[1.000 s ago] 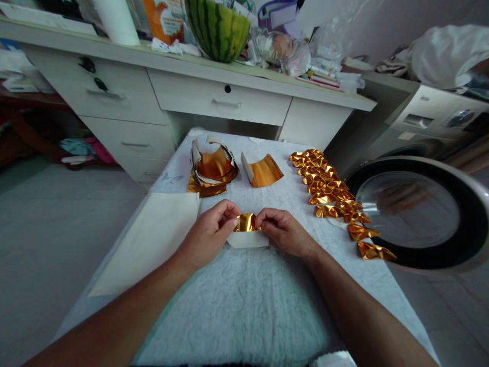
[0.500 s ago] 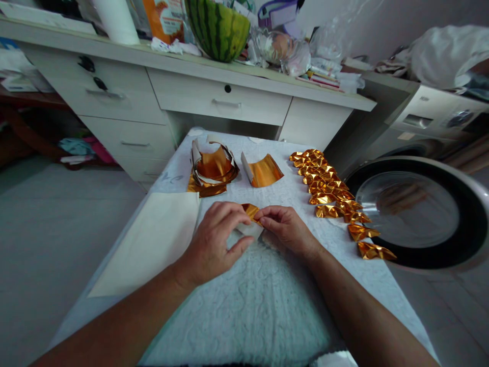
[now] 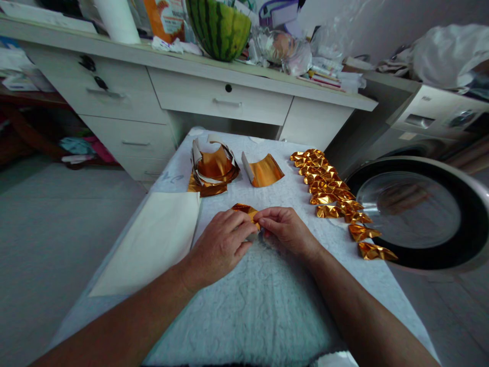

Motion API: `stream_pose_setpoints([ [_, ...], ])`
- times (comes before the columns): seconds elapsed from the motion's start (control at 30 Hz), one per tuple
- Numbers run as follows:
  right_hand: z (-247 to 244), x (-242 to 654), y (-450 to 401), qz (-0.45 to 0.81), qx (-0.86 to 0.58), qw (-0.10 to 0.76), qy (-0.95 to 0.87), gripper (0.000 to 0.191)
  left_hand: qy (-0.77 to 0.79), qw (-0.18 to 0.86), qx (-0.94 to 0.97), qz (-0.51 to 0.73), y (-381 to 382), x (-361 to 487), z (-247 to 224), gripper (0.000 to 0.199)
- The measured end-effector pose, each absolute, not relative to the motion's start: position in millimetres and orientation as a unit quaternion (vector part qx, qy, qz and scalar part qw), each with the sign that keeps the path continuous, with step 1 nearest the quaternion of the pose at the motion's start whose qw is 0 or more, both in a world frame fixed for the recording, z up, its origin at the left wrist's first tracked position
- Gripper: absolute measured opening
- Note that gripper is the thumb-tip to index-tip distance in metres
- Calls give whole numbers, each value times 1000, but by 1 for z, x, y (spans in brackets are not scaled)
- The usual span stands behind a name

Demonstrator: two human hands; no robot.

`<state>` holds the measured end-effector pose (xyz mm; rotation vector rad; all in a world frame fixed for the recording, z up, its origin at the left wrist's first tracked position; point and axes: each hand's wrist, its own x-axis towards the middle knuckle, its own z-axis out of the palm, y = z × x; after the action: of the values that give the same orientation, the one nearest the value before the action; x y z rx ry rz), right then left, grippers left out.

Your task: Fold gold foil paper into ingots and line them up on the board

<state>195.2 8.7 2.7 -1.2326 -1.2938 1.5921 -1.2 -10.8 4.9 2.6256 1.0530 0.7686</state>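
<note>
A gold foil sheet (image 3: 245,208), partly folded, lies between my hands on the cloth-covered table (image 3: 244,316). My left hand (image 3: 221,244) is closed over its near left part, fingers bent and pressed to it. The fingertips of my right hand (image 3: 284,227) pinch its right end. Beyond them are a curled stack of gold sheets (image 3: 214,165) and a single curved gold sheet (image 3: 266,171). Several folded gold pieces (image 3: 324,178) stand in rows on the right side. My fingers hide much of the held foil.
Flat cream paper (image 3: 153,239) lies at the table's left. Behind the table is a white desk (image 3: 225,102) bearing a cut watermelon (image 3: 219,30). At the right, a washing machine's round door (image 3: 412,209) hangs open beside the table edge.
My left hand has closed down onto the foil, its thumb drawn in toward the fingers. The foil's pale near part is now mostly covered. My right hand has hardly moved.
</note>
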Motion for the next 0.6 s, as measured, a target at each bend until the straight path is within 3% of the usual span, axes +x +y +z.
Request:
stream_pose_setpoints([
  [0.2, 4, 195, 9, 649, -446, 389, -478, 27, 363, 46, 887, 281, -12, -1, 4, 38],
  [0.4, 3, 195, 9, 630, -442, 399, -498, 22, 353, 25, 888, 294, -13, -2, 7, 10],
  [0.6, 2, 194, 10, 608, -458, 385, -522, 18, 344, 54, 907, 236, -11, -2, 7, 6],
])
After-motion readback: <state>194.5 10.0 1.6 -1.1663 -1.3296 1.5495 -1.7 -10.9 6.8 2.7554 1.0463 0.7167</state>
